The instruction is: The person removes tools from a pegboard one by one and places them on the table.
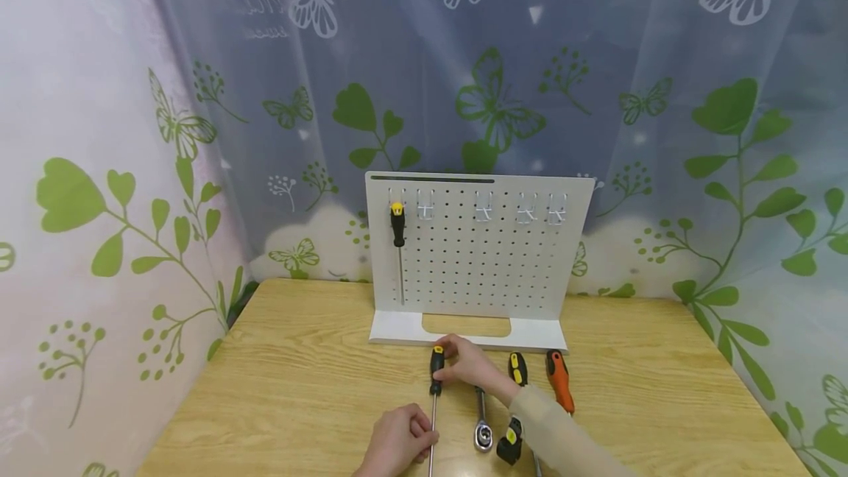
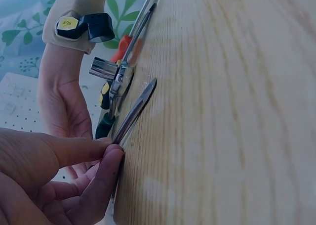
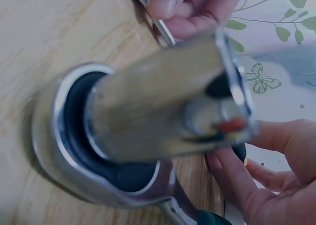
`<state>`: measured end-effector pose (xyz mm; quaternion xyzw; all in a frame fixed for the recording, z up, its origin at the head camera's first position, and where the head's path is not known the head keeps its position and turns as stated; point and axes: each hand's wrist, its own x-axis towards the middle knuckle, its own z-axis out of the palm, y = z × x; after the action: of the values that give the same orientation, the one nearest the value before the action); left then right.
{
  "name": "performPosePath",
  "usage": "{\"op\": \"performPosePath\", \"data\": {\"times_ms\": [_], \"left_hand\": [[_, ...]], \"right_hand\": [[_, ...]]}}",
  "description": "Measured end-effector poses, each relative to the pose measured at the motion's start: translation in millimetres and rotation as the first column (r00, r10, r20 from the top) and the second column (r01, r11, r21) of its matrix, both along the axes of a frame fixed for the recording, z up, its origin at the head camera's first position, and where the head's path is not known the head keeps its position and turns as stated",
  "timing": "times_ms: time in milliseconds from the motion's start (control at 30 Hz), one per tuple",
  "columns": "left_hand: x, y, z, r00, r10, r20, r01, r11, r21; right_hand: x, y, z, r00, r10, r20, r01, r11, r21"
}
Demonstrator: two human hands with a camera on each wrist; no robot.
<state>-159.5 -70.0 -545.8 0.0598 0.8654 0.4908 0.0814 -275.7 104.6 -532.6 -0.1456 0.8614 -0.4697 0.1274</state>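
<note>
A long screwdriver with a black and yellow handle (image 1: 436, 375) is held by both hands over the front of the table. My right hand (image 1: 469, 364) grips its handle, thumb on one side and fingers on the other. Lower down, my left hand (image 1: 400, 439) pinches the thin metal shaft between thumb and forefinger; the flat tip (image 2: 148, 89) extends past those fingers in the left wrist view. Just right of the screwdriver lies a ratchet wrench (image 1: 483, 434), whose chrome socket (image 3: 158, 99) fills much of the right wrist view. My right forearm partly covers the wrench's handle.
A white pegboard (image 1: 477, 263) stands behind the hands, with clear hooks (image 1: 483, 206) along its top. Another black and yellow screwdriver (image 1: 397, 227) hangs at its left. Right of the wrench lie a yellow and black handled tool (image 1: 517, 366) and an orange handled one (image 1: 559, 381).
</note>
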Motion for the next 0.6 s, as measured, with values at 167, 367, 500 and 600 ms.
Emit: {"op": "performPosePath", "data": {"times_ms": [167, 367, 500, 600], "left_hand": [[0.1, -1.1, -1.6, 1.0, -0.003, -0.012, 0.004, 0.999, 0.035], [-0.3, -2.5, -3.4, 0.999, -0.003, -0.041, 0.004, 0.999, 0.043], [0.1, -3.2, -1.7, 0.999, 0.002, -0.045, 0.0, 0.999, 0.047], [-0.4, -4.8, -0.2, 0.998, 0.006, -0.06, -0.002, 0.998, 0.065]], "right_hand": [[1.5, 1.1, 0.9, 1.0, -0.005, 0.023, 0.006, 1.0, -0.025], [1.3, 3.1, 0.6, 0.998, -0.005, 0.064, 0.011, 0.995, -0.097], [2.3, 6.0, 0.8, 0.995, 0.009, 0.1, 0.008, 0.986, -0.164], [3.8, 8.6, 2.7, 0.991, 0.028, 0.128, 0.002, 0.974, -0.227]]}}
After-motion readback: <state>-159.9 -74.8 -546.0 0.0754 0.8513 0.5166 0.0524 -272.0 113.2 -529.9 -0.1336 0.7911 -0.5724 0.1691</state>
